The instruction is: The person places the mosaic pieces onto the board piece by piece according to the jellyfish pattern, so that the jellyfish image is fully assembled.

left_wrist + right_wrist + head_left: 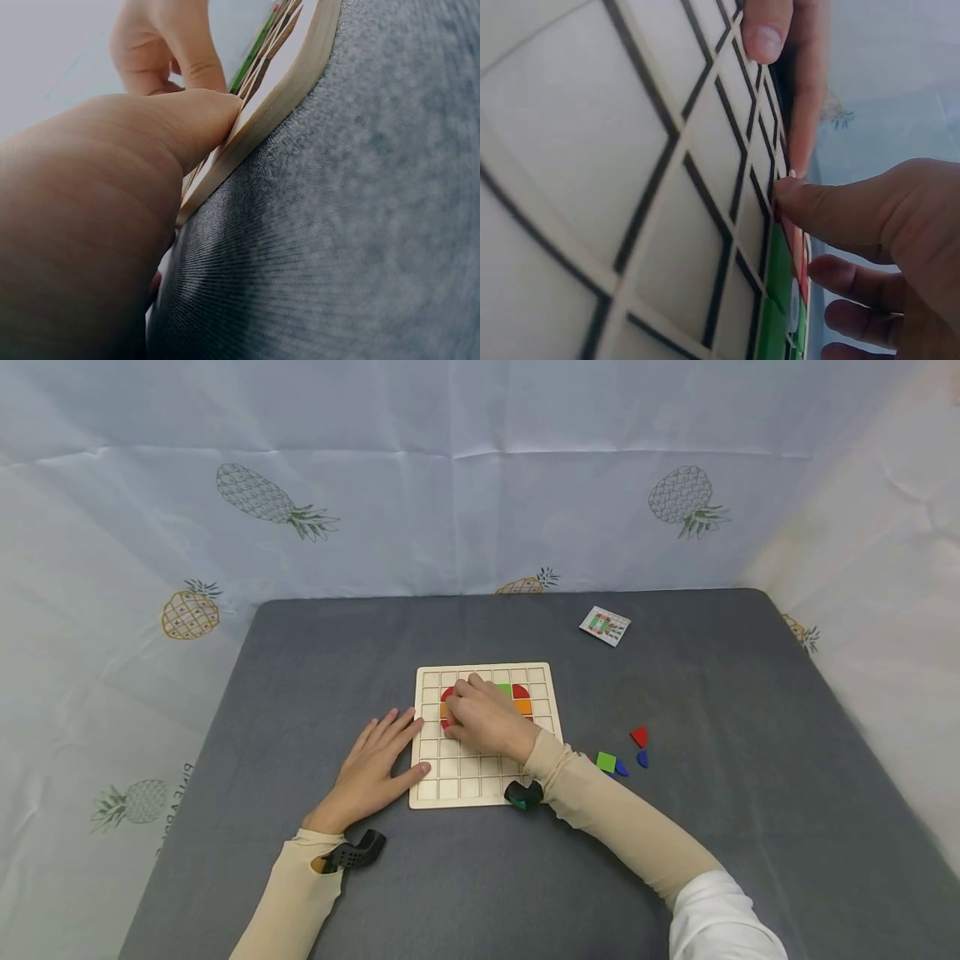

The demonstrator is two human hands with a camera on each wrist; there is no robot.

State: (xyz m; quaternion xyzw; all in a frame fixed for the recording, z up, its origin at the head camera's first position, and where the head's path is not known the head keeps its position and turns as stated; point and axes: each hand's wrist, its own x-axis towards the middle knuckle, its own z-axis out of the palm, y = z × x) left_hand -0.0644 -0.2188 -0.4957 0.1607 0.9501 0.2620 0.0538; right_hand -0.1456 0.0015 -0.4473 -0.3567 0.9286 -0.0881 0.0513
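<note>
A pale wooden grid board (439, 789) lies on the table, with flat coloured pieces set in its upper squares. My left hand (375, 770) lies flat with spread fingers against the board's left edge, its thumb (206, 116) on the rim. Over the pattern is my right hand (487, 718), fingers bent, hiding the middle pieces. Its thumb and index finger pinch a small red piece (778, 214) low at the pattern's left side. Around it show a red quarter-round (447, 692), an orange square (522, 707) and a green piece (504, 689).
Right of the board lie loose pieces: a green square (606, 762), a red piece (639, 737) and blue ones (642, 759), partly behind the right forearm. A printed pattern card (605, 626) rests near the back of the dark grey table (337, 643). A pineapple-print curtain hangs behind.
</note>
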